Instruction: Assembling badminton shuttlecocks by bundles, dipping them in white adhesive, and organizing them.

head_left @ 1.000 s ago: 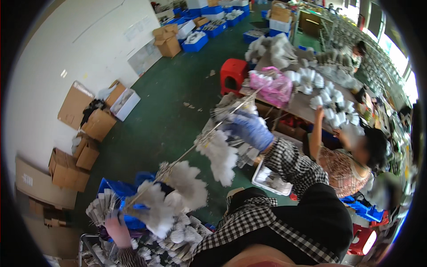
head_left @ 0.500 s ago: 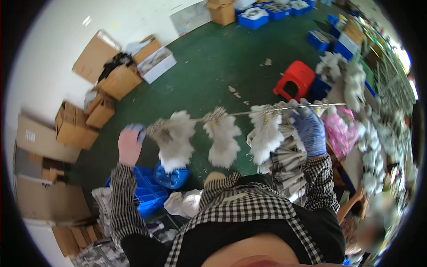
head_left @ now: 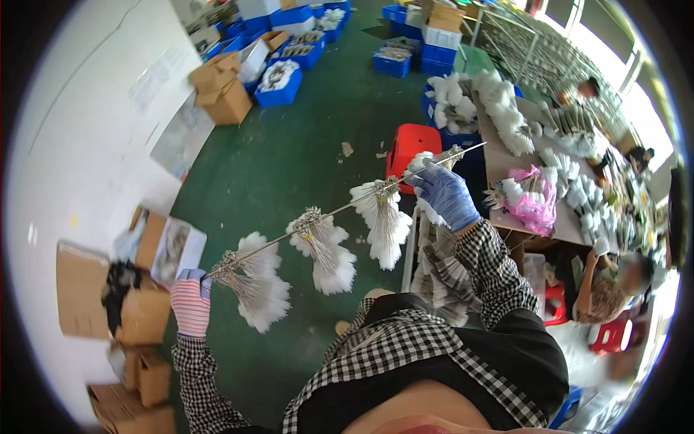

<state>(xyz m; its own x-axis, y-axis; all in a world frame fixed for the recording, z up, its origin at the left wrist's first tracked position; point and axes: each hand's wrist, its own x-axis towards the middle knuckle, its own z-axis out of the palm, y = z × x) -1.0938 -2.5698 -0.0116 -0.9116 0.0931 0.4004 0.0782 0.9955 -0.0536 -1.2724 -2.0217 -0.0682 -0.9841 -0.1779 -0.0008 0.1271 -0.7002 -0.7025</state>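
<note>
Across in front of me runs a thin metal rod (head_left: 336, 210), its right end farther away than its left. My left hand (head_left: 191, 304), in a pink-striped glove, is closed round its left end. Near the other end, my right hand (head_left: 447, 194) in a blue-grey glove grips the rod. Bunches of white, fluffy-tipped pieces on thin stems hang from it: a left bunch (head_left: 264, 293), a middle bunch (head_left: 331, 254) and a right bunch (head_left: 388, 230). Another bunch is partly hidden by my right hand, and the rod's bare tip sticks out beyond it.
Beyond the rod stands a red stool (head_left: 406, 137). A long table (head_left: 499, 160) at right bears white bundles and a pink plastic bag (head_left: 536, 206); a person (head_left: 603, 293) sits beside it. Cardboard boxes (head_left: 148, 315) line the left wall. Blue crates (head_left: 278, 92) stand farther off.
My view has swung right, bringing more of the table into sight. The rod has gone from nearly level to slanting, its right end higher in the picture. Both hands still hold it.
</note>
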